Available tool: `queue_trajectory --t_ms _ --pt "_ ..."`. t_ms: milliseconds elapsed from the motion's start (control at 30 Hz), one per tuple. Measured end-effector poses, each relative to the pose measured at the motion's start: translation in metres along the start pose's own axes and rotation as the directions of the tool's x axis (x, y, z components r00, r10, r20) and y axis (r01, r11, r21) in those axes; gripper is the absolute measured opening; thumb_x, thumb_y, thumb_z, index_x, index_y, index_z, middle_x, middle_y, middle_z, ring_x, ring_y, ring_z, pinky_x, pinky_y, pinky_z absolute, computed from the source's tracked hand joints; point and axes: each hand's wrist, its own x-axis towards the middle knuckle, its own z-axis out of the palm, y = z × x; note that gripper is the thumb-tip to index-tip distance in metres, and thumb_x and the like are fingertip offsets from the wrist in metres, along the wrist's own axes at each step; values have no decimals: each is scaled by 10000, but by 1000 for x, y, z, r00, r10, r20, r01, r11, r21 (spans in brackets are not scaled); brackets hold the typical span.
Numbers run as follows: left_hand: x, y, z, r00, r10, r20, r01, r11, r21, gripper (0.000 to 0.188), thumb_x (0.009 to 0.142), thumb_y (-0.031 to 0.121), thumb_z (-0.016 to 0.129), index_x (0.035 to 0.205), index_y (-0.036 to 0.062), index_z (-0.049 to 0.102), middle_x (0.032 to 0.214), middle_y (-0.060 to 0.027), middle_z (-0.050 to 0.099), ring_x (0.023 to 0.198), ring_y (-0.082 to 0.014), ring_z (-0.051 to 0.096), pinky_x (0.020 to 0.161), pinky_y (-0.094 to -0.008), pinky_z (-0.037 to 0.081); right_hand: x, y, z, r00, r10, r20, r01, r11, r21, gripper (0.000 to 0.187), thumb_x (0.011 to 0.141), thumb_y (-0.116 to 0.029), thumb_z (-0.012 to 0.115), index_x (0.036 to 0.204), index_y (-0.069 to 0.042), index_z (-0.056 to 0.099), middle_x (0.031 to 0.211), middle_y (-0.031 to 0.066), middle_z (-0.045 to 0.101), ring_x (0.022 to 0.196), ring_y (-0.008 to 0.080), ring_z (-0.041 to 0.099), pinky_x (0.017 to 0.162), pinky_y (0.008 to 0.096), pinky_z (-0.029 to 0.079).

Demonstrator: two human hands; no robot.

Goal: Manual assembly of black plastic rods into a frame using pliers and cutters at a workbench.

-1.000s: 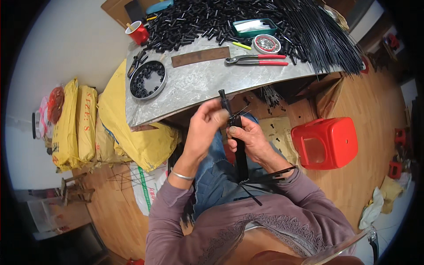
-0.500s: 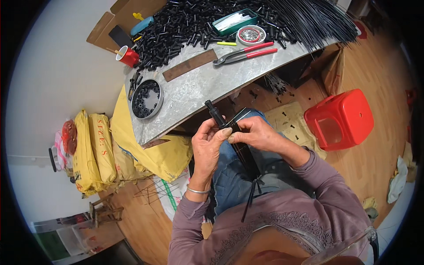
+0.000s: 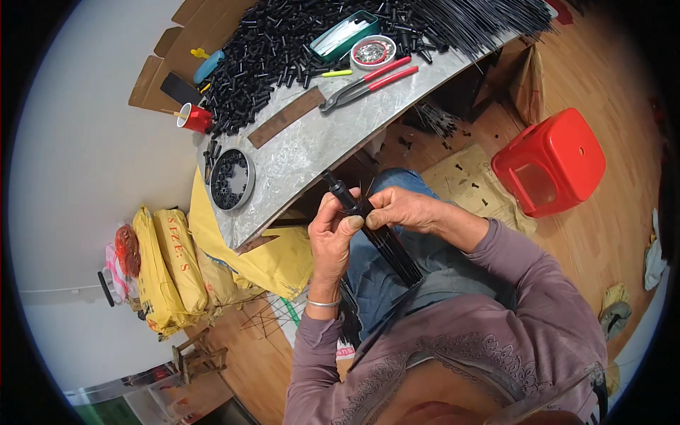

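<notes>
In front of my lap I hold what looks like an umbrella frame [image 3: 392, 252], a black tubular part with a bundle of thin black ribs running back toward my body. My left hand [image 3: 331, 237] is closed round it just below its black plastic head [image 3: 342, 193], thumb on the near side. My right hand [image 3: 405, 211] pinches at the ribs beside that head, its fingertips close to the left thumb. A few thin rib ends stick up between the hands. Exactly what the right fingertips grip is too small to make out.
The metal-topped table [image 3: 301, 152] carries a heap of black plastic parts [image 3: 283, 42], red-handled pliers [image 3: 368, 86], a flat brown bar [image 3: 287, 117], a round tin [image 3: 232, 179], a green tray [image 3: 345, 35] and black rods [image 3: 482, 25]. A red stool [image 3: 549, 163] stands to the right; yellow sacks [image 3: 166, 269] lie left.
The view has shifted, so the table sits further left. My right hand stays pinched near the frame's head. The ribs along the shaft now look more spread, and thin ends show above my fingers.
</notes>
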Motion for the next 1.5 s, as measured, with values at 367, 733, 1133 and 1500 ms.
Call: queue_trajectory --t_ms 367,733,1133,1500 --pt "4 0 -11 986 -163 28 165 975 -149 445 799 168 745 1167 -34 597 1068 -18 567 975 -127 575 888 -257 449 1 0 10 992 -40 -118 38 999 -19 231 815 -212 735 958 -58 639 820 -33 616 694 43 538 610 196 431" --pt "4 -6 -18 982 -186 15 184 950 -253 441 795 118 744 1180 -30 588 1076 -46 625 954 -129 587 903 -280 451 -1 -8 25 974 -152 -166 145 988 -52 178 792 -159 743 889 -49 643 782 -31 605 678 45 521 596 215 430" --pt "2 -2 -14 988 -154 -3 150 963 -225 449 777 101 752 1177 -25 592 1099 -47 619 966 -130 589 898 -275 454 -3 -15 15 983 -137 -123 87 935 -345 237 776 -251 755 806 -36 661 684 -33 588 624 46 501 551 225 407" --pt "1 13 -4 993 -88 77 89 996 -12 413 794 171 728 1139 -28 617 1073 -20 484 954 -123 531 878 -250 426 0 -4 13 989 -52 135 28 985 170 298 790 -248 758 964 -40 633 796 28 634 716 125 628 581 251 520"
